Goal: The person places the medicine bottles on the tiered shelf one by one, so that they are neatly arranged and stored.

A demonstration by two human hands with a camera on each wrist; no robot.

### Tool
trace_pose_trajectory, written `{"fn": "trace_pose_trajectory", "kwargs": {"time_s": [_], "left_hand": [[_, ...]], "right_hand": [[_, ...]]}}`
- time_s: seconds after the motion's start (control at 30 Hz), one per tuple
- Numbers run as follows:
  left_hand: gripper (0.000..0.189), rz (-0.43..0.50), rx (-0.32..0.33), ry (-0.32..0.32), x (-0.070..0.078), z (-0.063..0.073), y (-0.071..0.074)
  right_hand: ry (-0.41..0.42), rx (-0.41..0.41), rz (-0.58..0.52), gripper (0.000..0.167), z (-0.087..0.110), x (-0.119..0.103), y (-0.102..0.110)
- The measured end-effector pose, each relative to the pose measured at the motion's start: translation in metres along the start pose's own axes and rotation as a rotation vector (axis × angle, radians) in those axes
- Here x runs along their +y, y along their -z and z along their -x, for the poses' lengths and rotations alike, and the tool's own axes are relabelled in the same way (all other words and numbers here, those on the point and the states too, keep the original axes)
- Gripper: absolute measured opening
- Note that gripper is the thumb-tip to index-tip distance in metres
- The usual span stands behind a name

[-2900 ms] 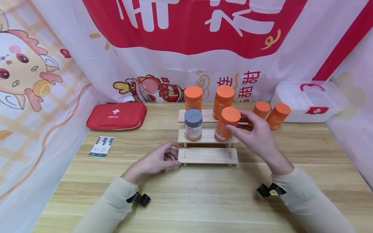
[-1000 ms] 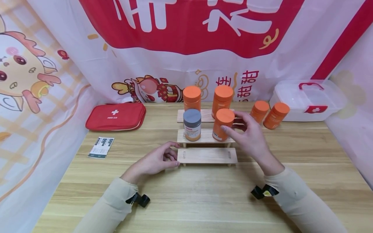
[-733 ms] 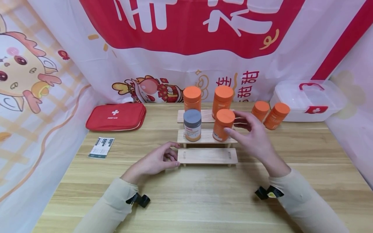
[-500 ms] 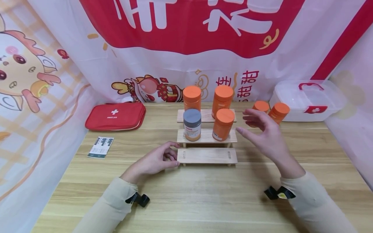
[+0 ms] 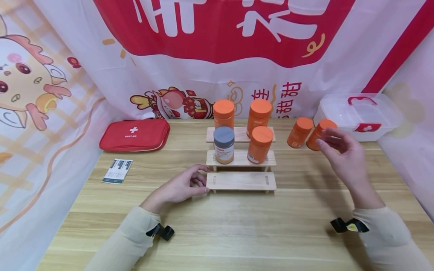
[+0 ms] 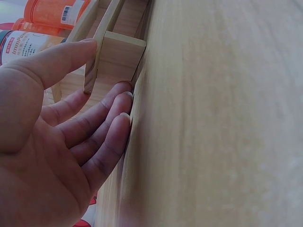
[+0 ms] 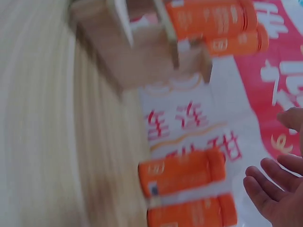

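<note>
My left hand [image 5: 181, 184] pinches the left end of the lowest step of a wooden tiered stand [image 5: 241, 181], thumb and index finger at its edge in the left wrist view. The other fingers curl loosely beside it. On the middle step stand a grey-lidded bottle [image 5: 223, 145] and an orange bottle [image 5: 260, 145]. Two more orange bottles, one left [image 5: 223, 113] and one right [image 5: 259, 117], are on the back step. My right hand [image 5: 349, 162] holds nothing, fingers loosely bent, in front of two orange bottles on the table, the nearer one [image 5: 313, 141] partly behind its fingertips.
The other loose orange bottle [image 5: 300, 132] stands just left of it. Behind them is a clear lidded box [image 5: 359, 116] with a red handle. A red first aid pouch [image 5: 135, 135] and a printed blister card [image 5: 117, 171] lie on the left of the table.
My right hand has let go of the orange bottle on the middle step, which was shifted slightly left, and has moved right toward the loose bottles. My left hand has stayed put.
</note>
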State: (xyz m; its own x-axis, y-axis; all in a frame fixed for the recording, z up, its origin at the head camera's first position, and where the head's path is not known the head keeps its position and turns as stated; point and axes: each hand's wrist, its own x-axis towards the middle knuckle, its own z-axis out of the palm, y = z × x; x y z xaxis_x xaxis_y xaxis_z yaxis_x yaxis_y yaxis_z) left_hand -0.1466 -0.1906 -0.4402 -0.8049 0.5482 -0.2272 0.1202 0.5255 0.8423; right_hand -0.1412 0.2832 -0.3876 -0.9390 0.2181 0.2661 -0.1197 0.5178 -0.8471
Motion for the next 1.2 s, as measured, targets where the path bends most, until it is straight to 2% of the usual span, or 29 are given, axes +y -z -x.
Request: {"fn": "trace_pose_trajectory", "kwargs": {"time_s": [0.17, 0.3, 0.57, 0.73, 0.97, 1.2], "left_hand": [[0.058, 0.020, 0.004, -0.016, 0.000, 0.000, 0.000], [0.057, 0.025, 0.007, -0.028, 0.000, 0.000, -0.001], [0.057, 0.022, 0.007, -0.022, 0.000, 0.000, -0.001], [0.057, 0.016, 0.007, -0.021, 0.000, 0.000, 0.000], [0.057, 0.011, 0.005, -0.016, -0.001, -0.001, -0.001], [0.057, 0.021, 0.002, -0.019, 0.000, -0.001, -0.001]], "right_hand": [[-0.110, 0.026, 0.047, 0.058, -0.007, 0.018, 0.013], [-0.213, 0.015, 0.097, 0.065, -0.013, 0.027, 0.019], [-0.340, -0.069, 0.133, 0.084, -0.029, 0.045, 0.021], [-0.367, -0.083, 0.107, 0.088, -0.039, 0.053, 0.013], [-0.316, -0.049, 0.096, 0.084, -0.052, 0.063, 0.001], [-0.382, -0.046, 0.071, 0.090, -0.057, 0.064, -0.003]]}}
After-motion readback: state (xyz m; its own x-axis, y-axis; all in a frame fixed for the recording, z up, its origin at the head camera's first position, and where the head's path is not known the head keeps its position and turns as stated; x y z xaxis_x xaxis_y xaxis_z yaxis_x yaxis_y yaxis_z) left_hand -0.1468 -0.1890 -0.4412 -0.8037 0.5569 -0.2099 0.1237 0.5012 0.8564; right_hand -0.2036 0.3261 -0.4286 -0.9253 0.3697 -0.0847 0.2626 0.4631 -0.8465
